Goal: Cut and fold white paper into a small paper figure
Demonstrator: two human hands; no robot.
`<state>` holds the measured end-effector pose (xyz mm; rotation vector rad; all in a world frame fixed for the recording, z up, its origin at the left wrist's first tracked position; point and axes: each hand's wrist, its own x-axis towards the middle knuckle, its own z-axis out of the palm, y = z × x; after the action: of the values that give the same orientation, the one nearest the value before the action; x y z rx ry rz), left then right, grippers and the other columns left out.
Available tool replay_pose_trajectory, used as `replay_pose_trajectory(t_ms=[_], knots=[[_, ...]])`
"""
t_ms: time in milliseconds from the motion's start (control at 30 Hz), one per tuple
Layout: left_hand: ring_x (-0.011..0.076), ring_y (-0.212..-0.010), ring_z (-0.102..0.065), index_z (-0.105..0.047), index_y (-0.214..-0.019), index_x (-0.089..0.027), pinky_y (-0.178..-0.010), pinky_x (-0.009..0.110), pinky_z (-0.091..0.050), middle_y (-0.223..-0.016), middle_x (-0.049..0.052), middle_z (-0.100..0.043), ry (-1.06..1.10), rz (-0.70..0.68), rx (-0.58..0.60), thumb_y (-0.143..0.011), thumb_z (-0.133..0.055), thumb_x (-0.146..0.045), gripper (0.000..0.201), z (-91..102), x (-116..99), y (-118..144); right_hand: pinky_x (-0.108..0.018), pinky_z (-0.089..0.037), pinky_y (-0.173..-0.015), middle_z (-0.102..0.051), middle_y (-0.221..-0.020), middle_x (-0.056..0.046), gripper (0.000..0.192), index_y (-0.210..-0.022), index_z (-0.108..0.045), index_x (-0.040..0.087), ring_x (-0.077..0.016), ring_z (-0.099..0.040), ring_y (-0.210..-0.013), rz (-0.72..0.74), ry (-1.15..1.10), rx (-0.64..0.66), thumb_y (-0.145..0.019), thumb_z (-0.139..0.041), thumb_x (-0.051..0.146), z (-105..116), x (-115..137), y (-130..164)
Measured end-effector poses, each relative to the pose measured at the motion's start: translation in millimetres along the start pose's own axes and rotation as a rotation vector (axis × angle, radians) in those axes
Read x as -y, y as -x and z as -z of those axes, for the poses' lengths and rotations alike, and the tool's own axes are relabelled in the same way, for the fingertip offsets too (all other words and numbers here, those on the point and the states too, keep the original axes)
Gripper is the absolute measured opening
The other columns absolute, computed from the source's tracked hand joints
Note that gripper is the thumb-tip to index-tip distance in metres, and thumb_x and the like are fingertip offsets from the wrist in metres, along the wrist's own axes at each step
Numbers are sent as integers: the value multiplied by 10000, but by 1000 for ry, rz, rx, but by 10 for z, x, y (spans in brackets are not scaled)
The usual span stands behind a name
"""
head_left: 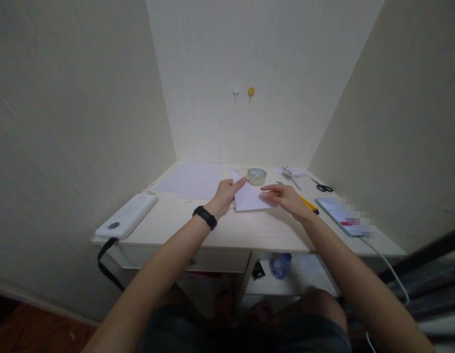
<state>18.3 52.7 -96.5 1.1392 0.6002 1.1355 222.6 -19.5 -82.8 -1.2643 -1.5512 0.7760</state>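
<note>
My left hand (227, 192) pinches a small folded-looking piece of white paper (247, 199) between thumb and fingers, holding it just over the white desk. A black band (205, 217) circles that wrist. From the other side, my right hand (284, 197) has its thumb against the paper's right part and its index finger along the upper edge. Just behind the paper sits a roll of clear tape (257, 176). A yellow utility knife (308, 204) lies beside my right hand, partly hidden by it.
White sheets (200, 179) lie at the back left, a white device (128, 215) with a black strap at the left edge. To the right are a paper pinwheel (290, 172), black scissors (324, 187) and a phone (341, 215) with a cable. A bottle (281, 266) stands on the shelf below.
</note>
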Motion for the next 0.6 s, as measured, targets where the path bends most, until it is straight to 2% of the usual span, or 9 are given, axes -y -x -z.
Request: replay_pose_trajectory(t_ms=[100,200,233,300,433,500,600], knots=[[142,-676,-643,-737,-822,-83,-650,260,-498,-813,111,-734,35,10,71,-677,-850,-403,369,-5,-60,76,-281,-410,-555,-716,-725,-87,423,-792,-774,116,-165,-579,-628,9,90,50,-665,-758,520,-52,54,-63],[164,-792,-673,-752,-902,-115,-767,299,-516,-920,120,-751,-37,-21,115,-647,-868,-324,349,79,-302,139,-264,-344,-518,-672,-651,-59,395,-766,-774,119,-136,-512,-572,25,154,144,-689,-739,505,39,140,-59],[176,-842,-680,-758,-959,-136,-792,308,-512,-960,120,-755,-139,-46,148,-662,-856,-319,363,104,-406,155,-264,-337,-519,-665,-642,-56,380,-758,-774,120,-131,-502,-566,29,190,189,-693,-736,492,74,183,-50],[181,-857,-679,-779,-921,-140,-795,295,-494,-957,119,-763,-439,-109,248,-664,-848,-305,313,115,-605,180,-264,-335,-527,-659,-635,-55,353,-742,-777,122,-127,-488,-564,46,281,266,-703,-722,469,118,285,-34],[150,-679,-634,-806,-833,-176,-650,260,-445,-788,55,-765,-956,-95,568,-697,-791,-245,153,-36,-840,214,-253,-311,-521,-637,-618,-40,327,-748,-788,137,-116,-457,-562,111,421,357,-739,-685,447,94,483,-23],[138,-587,-595,-803,-737,-176,-584,250,-409,-681,35,-738,-1051,-117,595,-687,-767,-188,63,-129,-878,230,-249,-301,-519,-626,-608,-31,312,-749,-792,144,-111,-448,-559,135,444,374,-749,-680,435,72,544,-19],[131,-511,-560,-791,-649,-180,-535,246,-386,-604,27,-706,-1042,-111,613,-660,-762,-150,43,-196,-910,258,-248,-299,-521,-614,-588,-19,294,-737,-796,153,-109,-445,-553,144,458,394,-751,-682,424,72,592,2]])
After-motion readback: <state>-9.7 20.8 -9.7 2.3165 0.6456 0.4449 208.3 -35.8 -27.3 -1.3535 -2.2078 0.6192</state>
